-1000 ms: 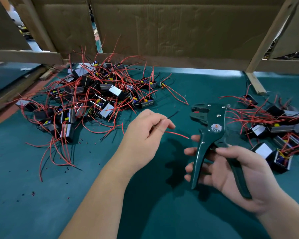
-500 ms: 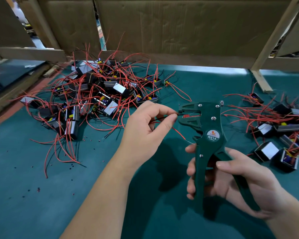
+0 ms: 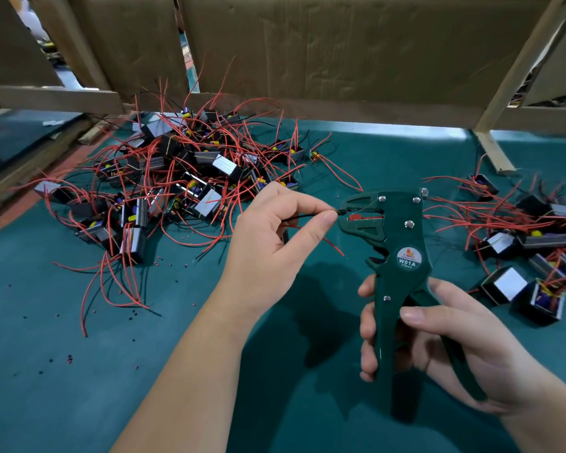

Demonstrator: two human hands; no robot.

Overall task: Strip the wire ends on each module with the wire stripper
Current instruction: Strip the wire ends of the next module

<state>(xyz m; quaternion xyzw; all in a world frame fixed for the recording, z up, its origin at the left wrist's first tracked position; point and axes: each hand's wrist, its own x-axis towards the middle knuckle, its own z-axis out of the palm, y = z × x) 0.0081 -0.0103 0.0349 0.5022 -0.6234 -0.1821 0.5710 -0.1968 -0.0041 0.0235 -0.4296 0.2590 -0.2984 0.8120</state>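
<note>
Head view: the green wire stripper (image 3: 393, 256) stands upright over the teal table mat (image 3: 79, 387), head up, its round label reading W01A facing the camera. The right hand (image 3: 438, 341) is wrapped around both handles, fingers curled on the left handle and thumb laid across the front; the handles stand partly apart. Just left of the stripper's head, the left hand (image 3: 272, 256) pinches a thin black wire (image 3: 303, 216) between thumb and forefinger, the other fingers curled in. The wire's tip sits at the mouth of the stripper's head, which is slightly parted; whether it is gripped there cannot be told. A red wire (image 3: 332, 245) runs out below the left thumb toward the stripper, its end free. Far left of the stripper lies a large heap of modules (image 3: 190, 178) tangled in red and black wires. Right of the stripper lies a smaller group of modules (image 3: 517, 243). Small snipped insulation bits (image 3: 69, 358) dot the mat well left of the stripper. Beyond it, cardboard panels (image 3: 340, 47) stand behind the mat
</note>
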